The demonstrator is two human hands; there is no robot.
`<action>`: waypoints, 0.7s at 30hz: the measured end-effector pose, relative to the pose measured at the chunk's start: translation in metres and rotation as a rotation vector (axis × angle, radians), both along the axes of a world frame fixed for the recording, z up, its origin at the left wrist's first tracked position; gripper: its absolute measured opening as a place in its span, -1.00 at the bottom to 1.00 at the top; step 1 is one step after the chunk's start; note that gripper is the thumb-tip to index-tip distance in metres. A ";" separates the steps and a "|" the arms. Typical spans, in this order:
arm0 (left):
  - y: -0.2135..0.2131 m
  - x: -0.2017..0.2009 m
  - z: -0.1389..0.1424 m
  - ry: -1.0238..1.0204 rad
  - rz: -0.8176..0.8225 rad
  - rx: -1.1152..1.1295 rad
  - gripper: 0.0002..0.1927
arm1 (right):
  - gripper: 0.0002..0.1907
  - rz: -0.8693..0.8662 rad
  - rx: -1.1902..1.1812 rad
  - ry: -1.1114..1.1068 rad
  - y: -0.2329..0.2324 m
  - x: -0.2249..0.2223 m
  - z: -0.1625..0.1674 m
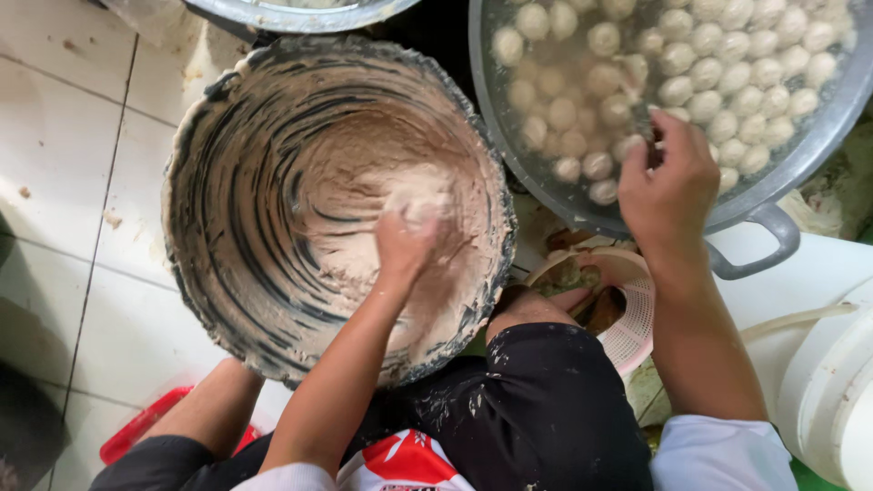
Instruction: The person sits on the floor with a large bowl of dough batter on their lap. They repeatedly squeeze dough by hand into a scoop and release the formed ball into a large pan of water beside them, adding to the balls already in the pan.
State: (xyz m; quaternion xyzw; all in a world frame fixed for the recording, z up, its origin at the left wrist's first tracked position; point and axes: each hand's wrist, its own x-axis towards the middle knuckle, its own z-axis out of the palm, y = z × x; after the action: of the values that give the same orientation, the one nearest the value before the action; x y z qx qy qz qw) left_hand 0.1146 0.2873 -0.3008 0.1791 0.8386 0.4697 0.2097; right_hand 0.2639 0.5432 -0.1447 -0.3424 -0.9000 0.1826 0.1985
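My left hand (406, 238) is down inside a large dark bucket (209, 136) smeared with pale beige paste (364, 164), and it squeezes a lump of that paste through the fist. My right hand (670, 182) reaches over the rim of a big metal pot (782, 182) of water where several pale round balls (727, 82) float. It grips a spoon (642, 114) whose tip dips among the balls.
White tiled floor lies to the left. A pink plastic strainer basket (637, 318) sits between my knees and the pot. A white plastic container (827, 391) stands at the right, a red object (136, 432) at lower left, another metal basin (300, 14) at the top.
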 end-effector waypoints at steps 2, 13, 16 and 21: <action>0.012 0.009 0.021 0.147 -0.063 0.045 -0.70 | -0.81 -0.035 -0.294 0.084 -0.015 0.001 0.004; 0.041 0.017 0.071 0.276 -0.203 0.217 -0.87 | -0.68 0.409 -0.488 -0.119 -0.094 0.002 0.019; 0.040 0.023 0.064 0.160 -0.269 0.115 -0.85 | -0.67 0.262 -1.021 -0.107 -0.094 0.002 0.006; 0.033 0.020 0.047 0.499 -0.182 -0.317 -0.67 | -0.60 0.014 -1.076 -0.208 -0.073 0.020 0.006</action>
State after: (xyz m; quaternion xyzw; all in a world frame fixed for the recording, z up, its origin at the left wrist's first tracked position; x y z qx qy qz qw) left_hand 0.1343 0.3201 -0.2539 0.3281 0.9076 0.2541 0.0639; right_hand 0.2841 0.4703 -0.1389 -0.4060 -0.6966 0.5838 -0.0957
